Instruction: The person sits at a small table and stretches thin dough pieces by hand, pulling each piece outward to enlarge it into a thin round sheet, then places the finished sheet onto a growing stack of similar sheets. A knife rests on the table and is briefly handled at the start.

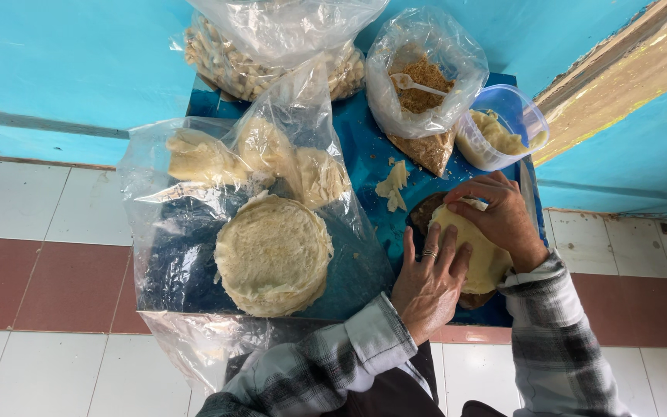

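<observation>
Hands right up close: left hand [428, 279] flat, fingers spread, pressing the pale dough round [479, 251]; right hand [499, 216] curled over its far edge, pinching. It sits on a dark board [424, 210] at the blue table's [364, 147] near right corner, so a hard shove could slide it off. Scraps [392, 187] lie just beyond. The stack of rounds [274, 255] rests on loose plastic and could slip. Further back, the crumb bag [424, 77] leans against the tub [503, 127]; what's under the palms, can't tell
</observation>
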